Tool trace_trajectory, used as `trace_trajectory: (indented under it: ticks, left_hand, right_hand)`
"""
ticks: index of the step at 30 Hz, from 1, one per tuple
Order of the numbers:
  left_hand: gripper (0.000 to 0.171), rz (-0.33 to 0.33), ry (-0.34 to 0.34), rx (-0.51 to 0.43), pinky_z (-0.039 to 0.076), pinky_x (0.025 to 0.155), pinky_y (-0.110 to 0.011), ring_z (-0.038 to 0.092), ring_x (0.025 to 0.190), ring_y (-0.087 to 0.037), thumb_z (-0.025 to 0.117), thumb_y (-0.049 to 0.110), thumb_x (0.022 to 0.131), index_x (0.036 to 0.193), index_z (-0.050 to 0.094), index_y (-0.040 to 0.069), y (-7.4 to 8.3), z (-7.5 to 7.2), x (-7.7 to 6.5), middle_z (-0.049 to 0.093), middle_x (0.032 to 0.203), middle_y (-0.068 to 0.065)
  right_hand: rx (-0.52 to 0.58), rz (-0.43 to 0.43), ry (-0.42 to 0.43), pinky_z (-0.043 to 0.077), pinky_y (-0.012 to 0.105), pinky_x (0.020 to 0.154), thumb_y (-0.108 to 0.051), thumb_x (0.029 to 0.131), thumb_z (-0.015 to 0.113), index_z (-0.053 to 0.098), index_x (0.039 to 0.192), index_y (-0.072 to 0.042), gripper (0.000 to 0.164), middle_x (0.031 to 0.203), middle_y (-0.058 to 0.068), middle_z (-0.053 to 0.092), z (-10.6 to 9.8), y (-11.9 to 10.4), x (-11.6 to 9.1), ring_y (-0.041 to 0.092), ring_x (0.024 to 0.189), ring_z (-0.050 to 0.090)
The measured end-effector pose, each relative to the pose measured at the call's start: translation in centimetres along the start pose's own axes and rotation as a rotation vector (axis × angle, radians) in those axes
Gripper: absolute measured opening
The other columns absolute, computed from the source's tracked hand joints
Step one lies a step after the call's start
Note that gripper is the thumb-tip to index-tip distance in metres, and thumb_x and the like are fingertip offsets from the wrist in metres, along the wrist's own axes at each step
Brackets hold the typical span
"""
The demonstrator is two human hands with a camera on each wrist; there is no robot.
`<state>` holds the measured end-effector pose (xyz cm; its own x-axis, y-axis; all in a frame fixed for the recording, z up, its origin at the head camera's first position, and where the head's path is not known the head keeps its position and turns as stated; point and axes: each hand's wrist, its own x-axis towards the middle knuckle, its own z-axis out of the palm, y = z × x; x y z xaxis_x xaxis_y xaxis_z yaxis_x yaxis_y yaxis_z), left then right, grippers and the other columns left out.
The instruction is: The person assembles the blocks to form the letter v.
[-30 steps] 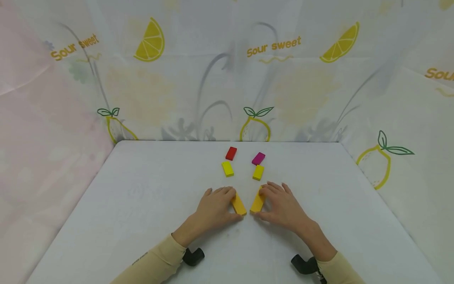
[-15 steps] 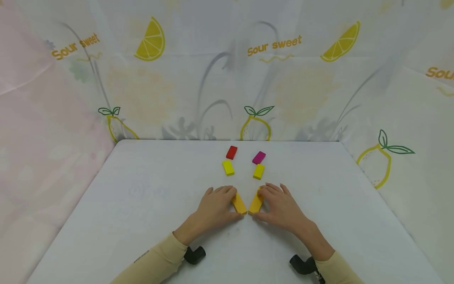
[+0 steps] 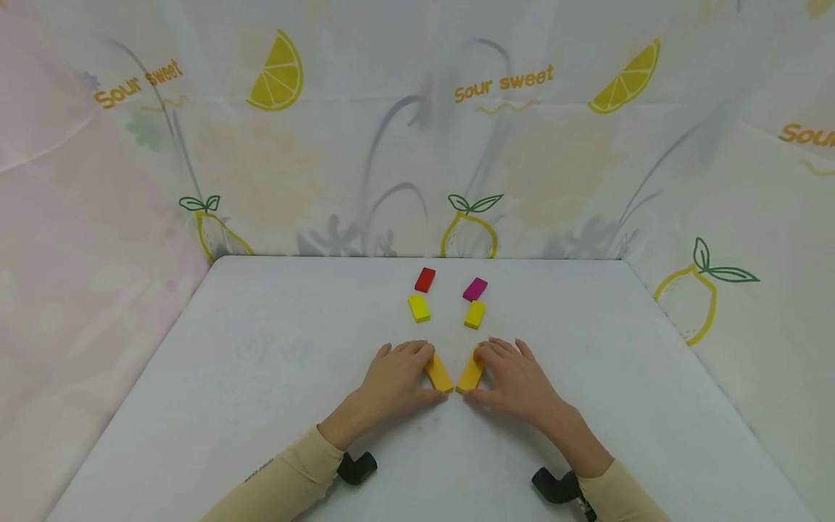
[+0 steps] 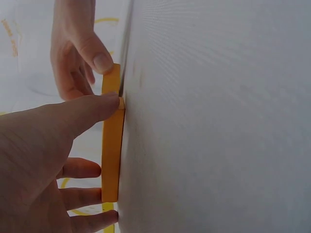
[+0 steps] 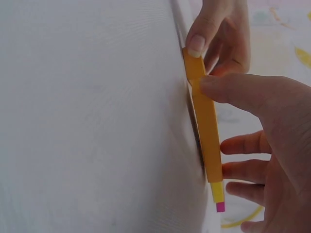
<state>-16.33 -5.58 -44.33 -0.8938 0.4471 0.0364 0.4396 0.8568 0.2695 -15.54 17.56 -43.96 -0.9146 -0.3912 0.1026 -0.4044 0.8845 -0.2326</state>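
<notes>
Two orange-yellow rectangular blocks lie slanted on the white table in the head view, their near ends almost meeting. My left hand [image 3: 396,373] pinches the left orange block [image 3: 440,374] lengthwise, thumb at its near end and fingers at its far end. On the other side, my right hand [image 3: 523,378] holds the right orange block [image 3: 469,374] the same way. The fingers cover the far ends of both blocks. In the left wrist view the left thumb presses the end of its orange block [image 4: 112,150]; the right wrist view shows the right thumb likewise on its orange block [image 5: 207,133].
Beyond the hands lie two yellow blocks, one left [image 3: 420,308] and one right [image 3: 475,315]. Farther back are a red block [image 3: 425,280] and a magenta block [image 3: 475,289]. A lemon-print cloth [image 3: 391,145] hangs behind the white table [image 3: 261,377].
The right hand has slid its orange block slightly left, narrowing the gap between the blocks' near ends. The left hand and its block have hardly moved.
</notes>
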Motion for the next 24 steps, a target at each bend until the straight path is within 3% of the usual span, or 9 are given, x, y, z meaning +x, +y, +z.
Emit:
trace_trajectory:
  ticks: [24]
  left_hand:
    - [0.058, -0.003, -0.001, -0.007, 0.039, 0.107, -0.062, 0.055, 0.130, -0.025, 0.075, 0.059, 0.078, 0.116, 0.058, 0.019, -0.08, 0.03, -0.04, 0.060, 0.139, -0.003]
  right_hand:
    - [0.000, 0.032, 0.011, 0.028, 0.068, 0.112, -0.052, 0.076, 0.080, 0.063, 0.118, -0.017, 0.058, 0.131, 0.004, 0.064, 0.40, -0.43, -0.12, 0.027, 0.133, 0.051]
